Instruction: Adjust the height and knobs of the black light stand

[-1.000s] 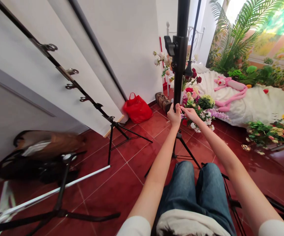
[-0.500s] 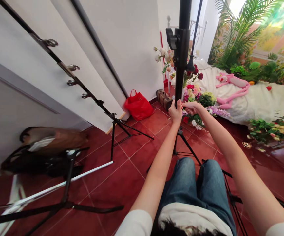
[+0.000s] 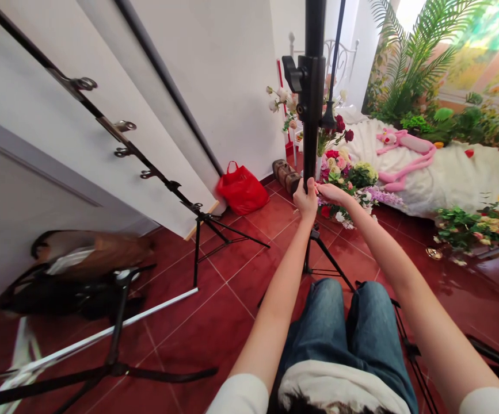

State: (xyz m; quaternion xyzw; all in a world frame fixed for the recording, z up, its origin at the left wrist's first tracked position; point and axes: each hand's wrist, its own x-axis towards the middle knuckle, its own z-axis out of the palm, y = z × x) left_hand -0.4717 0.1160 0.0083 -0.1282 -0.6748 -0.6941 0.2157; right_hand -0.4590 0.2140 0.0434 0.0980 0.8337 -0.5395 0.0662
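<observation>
A black light stand [image 3: 312, 126] rises upright right in front of me, with a black clamp knob [image 3: 293, 74] on its upper left side. My left hand [image 3: 306, 200] is wrapped round the pole low down, thumb pointing up. Against the pole's right side, touching or almost touching the left fingers, is my right hand [image 3: 334, 194] with its fingers curled closed. What those fingers pinch is hidden. A thin black rod with a flared end [image 3: 328, 118] hangs along the pole's right side, above the right hand. The stand's legs spread below, near my knees.
A red plastic bag [image 3: 244, 190] rests by the wall. Left are another tripod [image 3: 201, 218], a clip-bearing bar [image 3: 102, 118], a white pole [image 3: 163, 307] and a brown bag [image 3: 106, 247]. Flowers [image 3: 339, 164] and a pink plush toy [image 3: 408, 144] on white cloth lie right.
The view has shifted slightly, so the stand and my hands appear a little further left. Both hands stay at the same place on the pole.
</observation>
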